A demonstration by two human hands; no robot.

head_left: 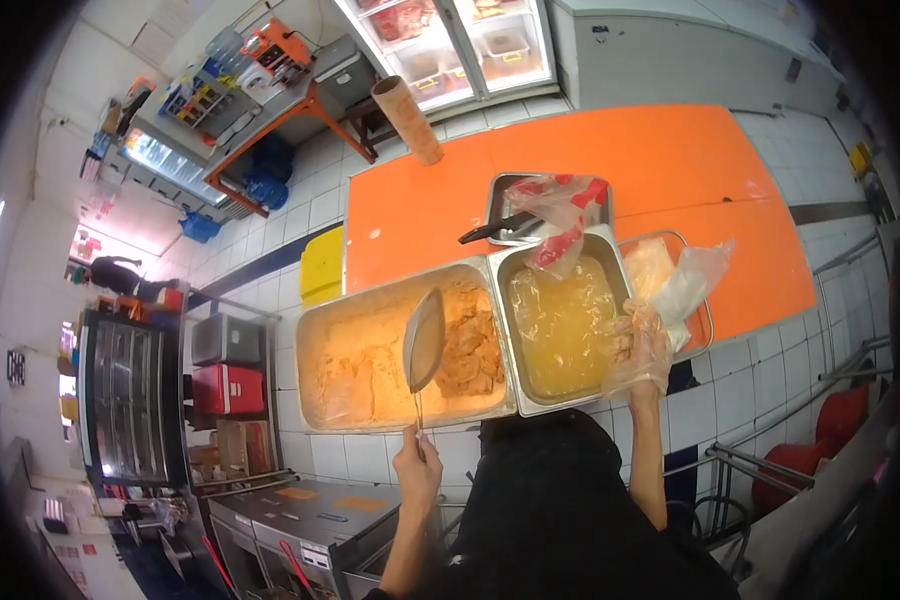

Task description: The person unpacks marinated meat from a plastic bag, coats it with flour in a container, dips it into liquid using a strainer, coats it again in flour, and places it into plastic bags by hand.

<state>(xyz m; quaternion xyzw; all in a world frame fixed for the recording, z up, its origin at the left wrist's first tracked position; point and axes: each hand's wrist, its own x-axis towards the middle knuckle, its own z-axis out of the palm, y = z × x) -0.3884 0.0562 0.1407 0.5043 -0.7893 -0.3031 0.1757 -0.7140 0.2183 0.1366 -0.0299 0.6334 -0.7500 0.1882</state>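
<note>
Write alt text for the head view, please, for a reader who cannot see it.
A person's left hand holds a strainer over a metal tray of orange mixture, while the plastic-covered right hand is at the edge of a metal pan of yellowish liquid. An orange table stands beyond.

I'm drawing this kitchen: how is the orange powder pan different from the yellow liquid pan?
The powder pan is longer than the liquid pan. The powder pan holds orange powder and clumps; the liquid pan holds yellow liquid. Both are rectangular and sit side by side.
</note>
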